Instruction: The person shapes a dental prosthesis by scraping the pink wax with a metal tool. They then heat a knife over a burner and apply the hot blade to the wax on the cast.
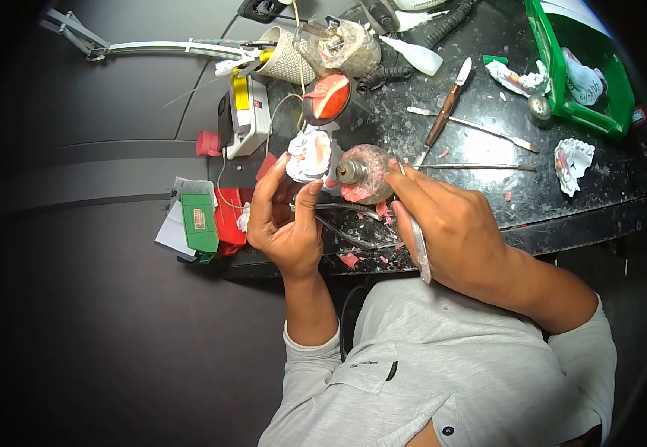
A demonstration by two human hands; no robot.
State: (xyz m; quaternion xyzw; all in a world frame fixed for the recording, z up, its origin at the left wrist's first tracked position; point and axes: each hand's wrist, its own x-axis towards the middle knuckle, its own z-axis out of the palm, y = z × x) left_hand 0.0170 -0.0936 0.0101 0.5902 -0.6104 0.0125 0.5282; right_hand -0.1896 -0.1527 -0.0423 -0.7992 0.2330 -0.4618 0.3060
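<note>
Over crowded bench (584, 205) edge, left hand (286, 227) grips cast (308, 155), right hand (454, 231) spatula (420, 257).

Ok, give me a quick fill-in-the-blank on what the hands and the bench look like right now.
1. The left hand holds a dental cast whose plaster is ____.
2. The right hand grips a thin instrument made of ____.
3. The plastic bin at the right end of the bench is coloured ____.
Missing words: white, metal, green.

Bench (554, 205) lies bare right of the burner (364, 173); knife (443, 112), cup (288, 59), green bin (551, 59) crowd behind.
</note>
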